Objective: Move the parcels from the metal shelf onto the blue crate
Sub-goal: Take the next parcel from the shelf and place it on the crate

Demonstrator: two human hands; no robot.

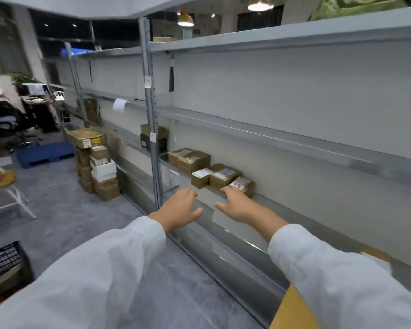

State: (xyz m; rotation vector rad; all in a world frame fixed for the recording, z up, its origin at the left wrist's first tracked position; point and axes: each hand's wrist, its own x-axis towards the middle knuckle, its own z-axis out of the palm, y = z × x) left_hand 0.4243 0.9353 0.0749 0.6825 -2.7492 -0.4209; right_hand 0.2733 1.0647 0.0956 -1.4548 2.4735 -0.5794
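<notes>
Several brown cardboard parcels stand in a row on a low board of the metal shelf (282,138). The nearest one, a small parcel with a white label (243,185), has the fingertips of my right hand (237,205) at its near edge. Beside it stand a second parcel (223,176), a small one (201,178) and a larger box (190,160). My left hand (178,211) hovers open, palm down, just in front of the shelf edge, holding nothing. A blue crate (43,154) lies flat on the floor far to the left.
A tall stack of cardboard boxes (95,162) stands on the floor beside the shelf, next to the blue crate. A black mesh basket (5,262) sits at lower left. A small white table (7,193) stands to the left. Grey floor stretches between.
</notes>
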